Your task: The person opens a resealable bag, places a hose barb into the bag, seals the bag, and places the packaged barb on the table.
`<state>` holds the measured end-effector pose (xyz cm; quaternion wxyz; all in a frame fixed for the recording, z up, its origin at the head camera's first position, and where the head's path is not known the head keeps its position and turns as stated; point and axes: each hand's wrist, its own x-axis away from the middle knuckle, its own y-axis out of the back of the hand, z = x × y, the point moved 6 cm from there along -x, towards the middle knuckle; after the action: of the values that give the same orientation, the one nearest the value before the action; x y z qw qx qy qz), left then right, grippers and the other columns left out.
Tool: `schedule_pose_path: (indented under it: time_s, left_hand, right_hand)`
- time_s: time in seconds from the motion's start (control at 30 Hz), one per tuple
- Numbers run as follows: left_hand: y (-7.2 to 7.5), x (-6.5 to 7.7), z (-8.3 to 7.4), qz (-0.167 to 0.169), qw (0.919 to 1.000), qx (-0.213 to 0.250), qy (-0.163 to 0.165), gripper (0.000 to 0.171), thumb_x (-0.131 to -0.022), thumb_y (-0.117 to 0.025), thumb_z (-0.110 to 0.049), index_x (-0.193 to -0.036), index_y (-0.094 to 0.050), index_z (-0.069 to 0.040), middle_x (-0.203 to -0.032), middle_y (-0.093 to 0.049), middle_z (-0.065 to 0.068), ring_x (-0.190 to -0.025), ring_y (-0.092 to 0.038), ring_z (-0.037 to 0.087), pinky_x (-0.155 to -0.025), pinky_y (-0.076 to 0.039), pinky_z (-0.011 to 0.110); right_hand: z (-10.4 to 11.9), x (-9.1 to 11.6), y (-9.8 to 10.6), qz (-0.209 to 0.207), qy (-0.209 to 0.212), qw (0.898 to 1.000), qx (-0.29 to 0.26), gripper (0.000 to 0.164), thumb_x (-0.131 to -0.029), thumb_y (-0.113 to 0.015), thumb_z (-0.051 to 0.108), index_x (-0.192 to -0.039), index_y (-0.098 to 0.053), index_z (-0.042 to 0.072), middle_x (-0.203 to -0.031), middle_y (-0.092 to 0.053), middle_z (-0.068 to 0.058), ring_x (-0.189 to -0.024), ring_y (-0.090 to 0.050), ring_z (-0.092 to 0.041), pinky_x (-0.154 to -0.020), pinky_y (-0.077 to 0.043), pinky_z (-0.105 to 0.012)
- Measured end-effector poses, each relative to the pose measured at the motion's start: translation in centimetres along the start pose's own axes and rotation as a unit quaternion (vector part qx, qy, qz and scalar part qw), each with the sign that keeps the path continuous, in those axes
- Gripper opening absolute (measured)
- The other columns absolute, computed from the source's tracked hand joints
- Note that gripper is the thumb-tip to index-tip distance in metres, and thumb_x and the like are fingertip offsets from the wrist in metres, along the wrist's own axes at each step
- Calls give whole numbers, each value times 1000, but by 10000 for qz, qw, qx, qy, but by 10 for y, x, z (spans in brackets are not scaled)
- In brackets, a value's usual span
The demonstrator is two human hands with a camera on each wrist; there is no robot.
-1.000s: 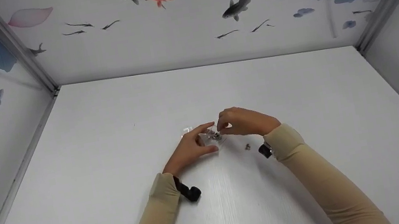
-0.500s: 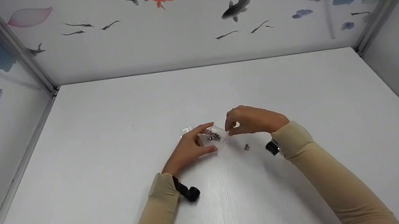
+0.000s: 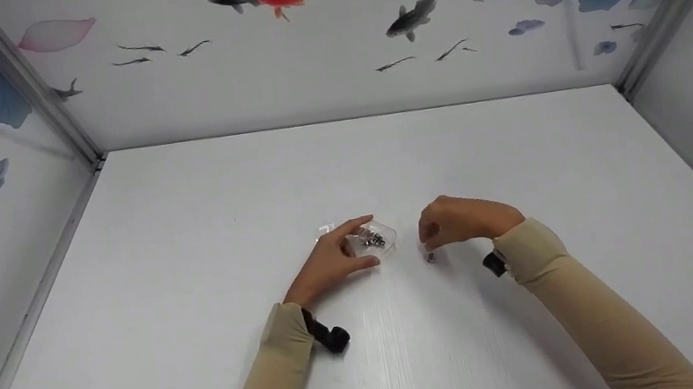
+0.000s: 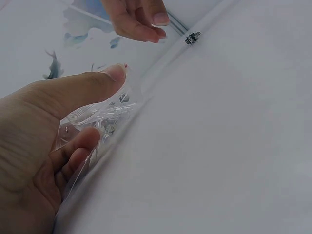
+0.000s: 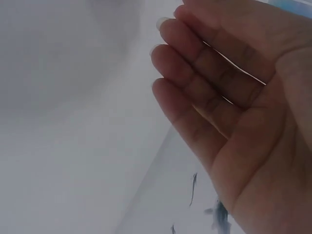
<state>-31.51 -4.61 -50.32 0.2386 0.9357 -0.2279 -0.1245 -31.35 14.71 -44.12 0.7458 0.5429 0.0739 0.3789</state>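
My left hand (image 3: 329,257) holds a clear plastic bag (image 3: 387,228), with thumb and fingers on either side of it. Inside the bag lie several small dark metal pieces (image 3: 374,240). In the left wrist view the thumb and curled fingertips grip crinkled bag film (image 4: 92,114). My right hand (image 3: 459,218) is over the table to the right of the bag, fingers loosely bent, with nothing visible between them in the right wrist view. Just below its fingertips in the head view are loose metal pieces (image 3: 430,258) resembling small screws (image 4: 192,38); the left wrist view shows a gap between them.
Another edge of clear plastic (image 3: 326,229) shows behind the left hand. The white tabletop (image 3: 214,202) meets a back wall (image 3: 327,78) printed with fish, with side walls left and right.
My right hand has left the bag's edge and moved right and towards the loose metal pieces. The bag's mouth stands wider now. My left hand has stayed in place.
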Motion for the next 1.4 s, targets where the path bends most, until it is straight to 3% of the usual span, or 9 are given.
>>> schedule_pose_path:
  time_s: [0.43,1.07,1.4]
  left_hand:
    - [1,1,2,-19,9997,196,155,69,-78,-80,-29,-140,-51,-24,-122,-60,-1,-67,-43,9,-63,-38,22]
    - [2,2,0,-39,9999,155,38,69,-79,-80,-30,-141,-50,-22,-123,-60,2,-68,-46,9,-63,-39,22]
    - [0,1,0,29,9997,250,51,70,-78,-80,-27,-141,-50,-21,-126,-60,8,-68,-44,14,-62,-37,22]
  right_hand:
    - [-11,-1,-14,93,-172,9997,-113,6,-84,-73,15,-89,-76,17,-87,-70,6,-75,-57,-7,-73,-49,-28]
    - [-11,-2,-14,-77,-57,9999,-65,9,-84,-73,12,-92,-76,11,-90,-71,1,-75,-57,-8,-70,-49,-26]
    - [-10,-1,-13,12,-69,10000,69,8,-86,-69,6,-90,-75,11,-89,-70,1,-76,-56,-9,-72,-49,-28]
